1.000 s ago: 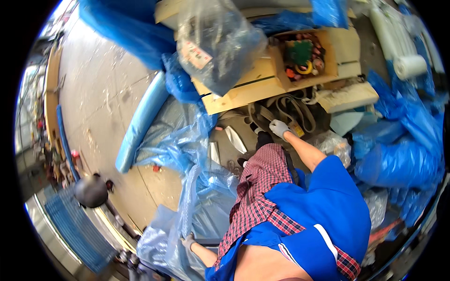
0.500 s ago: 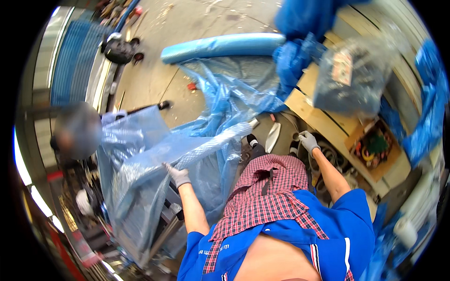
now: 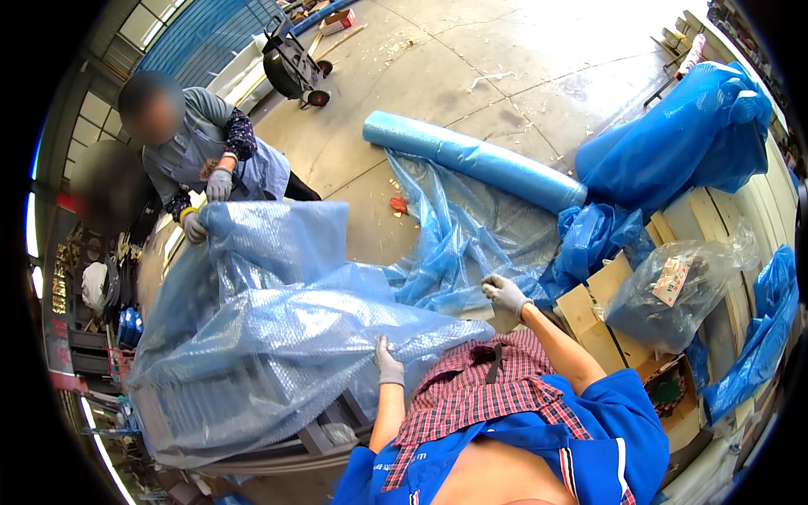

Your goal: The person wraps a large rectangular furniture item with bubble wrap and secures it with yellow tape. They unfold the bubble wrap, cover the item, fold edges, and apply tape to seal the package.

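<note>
Draping over a dark frame (image 3: 316, 439), the bubble wrap (image 3: 282, 332) is met near its edge by the left hand (image 3: 389, 366); the right hand (image 3: 507, 295) is raised beyond. Whether fingers are clamped cannot be told. Past the roll (image 3: 471, 160), floor (image 3: 471, 46) is exposed.

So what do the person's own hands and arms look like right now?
The left hand and right hand wear light grey gloves. The forearms are bare, below short, bright blue sleeves. No cables show on them.
</note>
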### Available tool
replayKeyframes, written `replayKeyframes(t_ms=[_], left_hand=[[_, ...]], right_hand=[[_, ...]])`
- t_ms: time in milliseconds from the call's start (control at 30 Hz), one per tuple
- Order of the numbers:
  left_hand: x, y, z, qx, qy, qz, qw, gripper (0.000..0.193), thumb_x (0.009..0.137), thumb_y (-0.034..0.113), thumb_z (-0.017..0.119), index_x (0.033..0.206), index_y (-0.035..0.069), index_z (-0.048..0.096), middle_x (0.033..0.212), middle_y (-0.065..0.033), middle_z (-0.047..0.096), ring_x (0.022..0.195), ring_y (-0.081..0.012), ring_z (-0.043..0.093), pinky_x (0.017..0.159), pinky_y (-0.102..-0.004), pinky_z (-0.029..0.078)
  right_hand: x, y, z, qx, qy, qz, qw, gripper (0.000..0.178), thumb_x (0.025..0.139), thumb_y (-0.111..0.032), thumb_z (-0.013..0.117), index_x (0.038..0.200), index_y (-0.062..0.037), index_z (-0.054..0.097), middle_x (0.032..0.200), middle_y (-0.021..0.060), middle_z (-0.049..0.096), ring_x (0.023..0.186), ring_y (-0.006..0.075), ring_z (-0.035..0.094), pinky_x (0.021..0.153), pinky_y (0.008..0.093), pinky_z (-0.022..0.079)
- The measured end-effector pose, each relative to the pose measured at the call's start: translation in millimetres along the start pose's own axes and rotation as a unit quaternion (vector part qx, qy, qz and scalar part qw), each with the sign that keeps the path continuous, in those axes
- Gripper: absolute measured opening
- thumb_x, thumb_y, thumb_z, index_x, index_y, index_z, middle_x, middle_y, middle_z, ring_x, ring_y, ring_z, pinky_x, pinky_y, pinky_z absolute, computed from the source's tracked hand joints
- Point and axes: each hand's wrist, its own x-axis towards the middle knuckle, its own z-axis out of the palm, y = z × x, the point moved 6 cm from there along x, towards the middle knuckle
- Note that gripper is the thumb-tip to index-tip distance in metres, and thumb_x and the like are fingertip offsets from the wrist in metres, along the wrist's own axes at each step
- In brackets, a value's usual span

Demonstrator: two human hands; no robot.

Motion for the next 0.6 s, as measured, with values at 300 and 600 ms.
replayKeyframes(t_ms=[300, 600], left_hand=[[21.7, 50.1, 31.1, -0.135, 0.113, 0.002, 0.984, 0.054, 0.084, 0.022, 0.065, 0.132, 0.006, 0.048, 0.136, -0.0122, 0.046, 0.122, -0.0228, 0.046, 0.104, -0.036, 0.035], [128.8, 63.1, 30.4, -0.145, 0.173, -0.067, 0.972, 0.062, 0.081, 0.038, 0.064, 0.129, 0.001, 0.048, 0.125, -0.0162, 0.051, 0.11, -0.0306, 0.053, 0.091, -0.0447, 0.045]], right_hand=[[-20.2, 69.0, -68.0, -0.237, 0.035, 0.172, 0.955, 0.033, 0.082, -0.031, 0.055, 0.099, -0.0058, 0.068, 0.096, 0.0184, 0.068, 0.095, 0.0319, 0.064, 0.084, 0.0381, 0.049], [109.1, 76.1, -124.5, -0.308, -0.038, 0.233, 0.922, 0.042, 0.082, -0.038, 0.055, 0.105, -0.0042, 0.065, 0.103, 0.0229, 0.064, 0.098, 0.0372, 0.062, 0.081, 0.0424, 0.049]])
